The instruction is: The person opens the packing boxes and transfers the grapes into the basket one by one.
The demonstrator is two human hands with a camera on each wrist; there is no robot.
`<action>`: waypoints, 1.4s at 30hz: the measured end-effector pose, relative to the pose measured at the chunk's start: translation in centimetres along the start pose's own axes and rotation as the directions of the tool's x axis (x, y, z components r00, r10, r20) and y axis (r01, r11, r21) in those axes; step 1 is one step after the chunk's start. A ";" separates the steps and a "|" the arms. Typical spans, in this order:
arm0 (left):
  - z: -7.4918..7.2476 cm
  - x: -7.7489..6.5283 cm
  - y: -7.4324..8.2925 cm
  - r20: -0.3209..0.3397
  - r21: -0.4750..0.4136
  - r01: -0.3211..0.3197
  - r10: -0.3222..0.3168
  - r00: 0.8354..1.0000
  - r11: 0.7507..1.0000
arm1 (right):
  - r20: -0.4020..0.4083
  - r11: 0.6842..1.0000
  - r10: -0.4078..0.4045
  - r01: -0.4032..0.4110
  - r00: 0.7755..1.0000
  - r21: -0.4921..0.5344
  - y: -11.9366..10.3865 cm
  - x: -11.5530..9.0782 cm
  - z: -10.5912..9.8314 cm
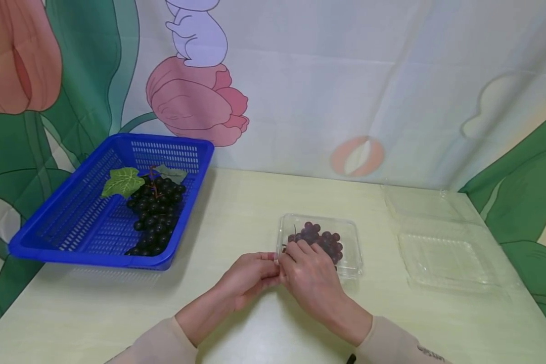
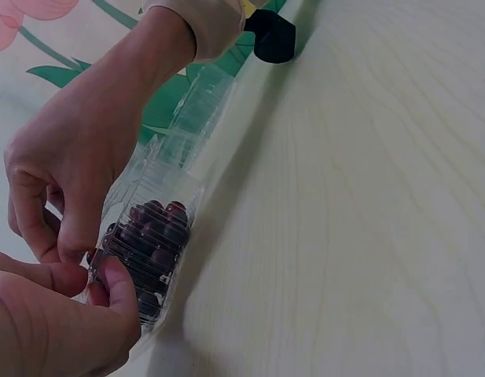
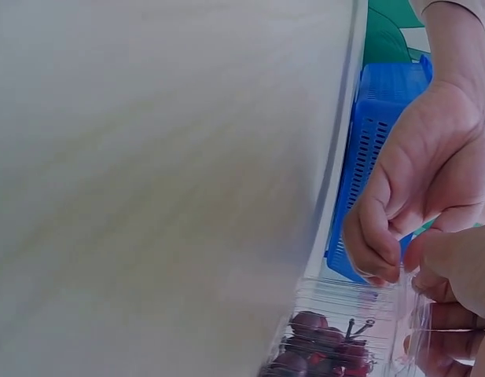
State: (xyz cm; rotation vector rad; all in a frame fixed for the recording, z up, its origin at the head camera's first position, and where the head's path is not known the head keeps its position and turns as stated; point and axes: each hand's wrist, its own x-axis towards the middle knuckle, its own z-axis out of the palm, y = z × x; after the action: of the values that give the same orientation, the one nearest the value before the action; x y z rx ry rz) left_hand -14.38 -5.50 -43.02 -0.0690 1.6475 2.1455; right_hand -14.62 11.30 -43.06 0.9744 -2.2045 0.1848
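A clear plastic clamshell box (image 1: pixel 356 237) stands on the table in front of me, its lid lying over a bunch of dark red grapes (image 1: pixel 334 246). At its near left corner my left hand (image 1: pixel 250 278) pinches the rim between thumb and fingers. My right hand (image 1: pixel 311 275) reaches over the lid to the same corner, thumb and fingers pinching the rim's edge. In the left wrist view the fingertips of both hands meet at the box's edge, grapes (image 2: pixel 152 236) showing through its ribbed wall. Curled fingers partly hide the corner.
A blue plastic basket (image 1: pixel 95 259) at the left holds a bunch of black grapes (image 1: pixel 159 217) with a green leaf (image 1: pixel 123 182). Another clear clamshell box (image 1: pixel 450 258) lies opened flat at the right. A patterned cloth (image 1: pixel 300 101) hangs behind the table.
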 end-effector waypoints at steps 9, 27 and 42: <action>0.3 0.0 0.1 -0.033 0.022 0.016 -0.016 0.999 1.000 | 0.008 0.999 0.015 -0.015 1.000 0.028 0.1 0.3 -0.8; 0.8 0.7 0.5 -0.096 0.087 0.034 -0.025 0.995 0.996 | -0.034 1.000 0.003 -0.004 0.999 -0.012 0.6 0.8 -1.8; 0.9 1.2 0.6 -0.115 0.099 0.061 -0.050 0.992 0.993 | 0.071 0.991 -0.043 0.052 0.997 -0.126 0.2 0.5 -2.2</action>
State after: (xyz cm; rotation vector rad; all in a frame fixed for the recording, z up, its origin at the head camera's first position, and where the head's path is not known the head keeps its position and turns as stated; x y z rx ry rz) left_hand -15.51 -4.42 -42.61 -0.2062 1.7943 2.0464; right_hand -13.82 11.99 -41.05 0.9740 -2.2227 -0.0117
